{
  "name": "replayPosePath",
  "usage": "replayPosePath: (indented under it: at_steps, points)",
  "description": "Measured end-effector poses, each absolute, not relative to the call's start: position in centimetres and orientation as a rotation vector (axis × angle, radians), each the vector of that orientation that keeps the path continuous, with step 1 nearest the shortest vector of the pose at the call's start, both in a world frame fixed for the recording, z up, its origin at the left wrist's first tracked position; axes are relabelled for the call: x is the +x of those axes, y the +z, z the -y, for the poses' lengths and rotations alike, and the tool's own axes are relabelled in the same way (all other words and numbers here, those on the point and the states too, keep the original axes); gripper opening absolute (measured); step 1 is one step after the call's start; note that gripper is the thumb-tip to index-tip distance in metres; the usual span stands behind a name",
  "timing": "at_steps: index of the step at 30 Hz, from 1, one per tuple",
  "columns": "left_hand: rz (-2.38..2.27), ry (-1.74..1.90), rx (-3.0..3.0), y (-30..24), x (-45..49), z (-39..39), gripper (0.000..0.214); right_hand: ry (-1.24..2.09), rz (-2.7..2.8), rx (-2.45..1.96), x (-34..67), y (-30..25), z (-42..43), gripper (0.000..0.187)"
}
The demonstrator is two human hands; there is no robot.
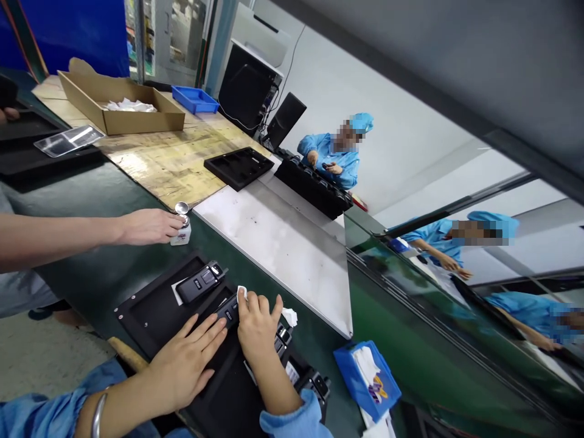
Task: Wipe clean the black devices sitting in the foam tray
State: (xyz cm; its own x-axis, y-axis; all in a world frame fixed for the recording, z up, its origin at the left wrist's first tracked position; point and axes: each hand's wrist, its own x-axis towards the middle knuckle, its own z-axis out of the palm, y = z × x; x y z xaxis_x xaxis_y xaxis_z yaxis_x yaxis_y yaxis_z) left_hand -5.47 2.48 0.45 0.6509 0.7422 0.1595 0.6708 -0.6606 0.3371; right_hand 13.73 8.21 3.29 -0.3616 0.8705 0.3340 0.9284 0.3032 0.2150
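My left hand [185, 365] lies with its fingers stretched out, their tips against a black handheld device [230, 311] in a black foam tray [146, 323]. At the upper end of that device, my right hand [259, 325] presses a small white wipe [242, 291] under its fingertips. Another black handheld device [201, 283] rests to the upper left in the tray. More devices [314, 386] lie to the lower right, partly behind my right forearm. A crumpled white wipe [289, 316] sits just past my right hand.
Another person's hand [152, 226] touches a small bottle with a metal lid [181, 234]. A white board [283, 243] lies ahead. Right stands a blue bin [340, 359] with wipes. Farther off are a cardboard box [137, 125], a black tray [239, 168] and co-workers [333, 155] behind glass.
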Motion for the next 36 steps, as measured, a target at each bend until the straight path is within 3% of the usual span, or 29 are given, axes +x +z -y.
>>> replayPosePath:
  at_steps: [20,28,36]
  points:
    - [-1.125,0.518,2.683,0.2,-5.6,-2.6,0.071,-0.731,2.211,-2.082,14.0,4.2,-4.8,0.035]
    - [-1.105,0.635,2.678,-0.5,-6.1,-2.4,0.064,-0.522,2.265,-1.728,10.1,2.5,-3.2,0.037]
    - [-1.129,0.598,2.637,-0.2,-6.1,-2.2,0.058,-0.532,2.373,-1.795,10.7,2.4,-2.1,0.041]
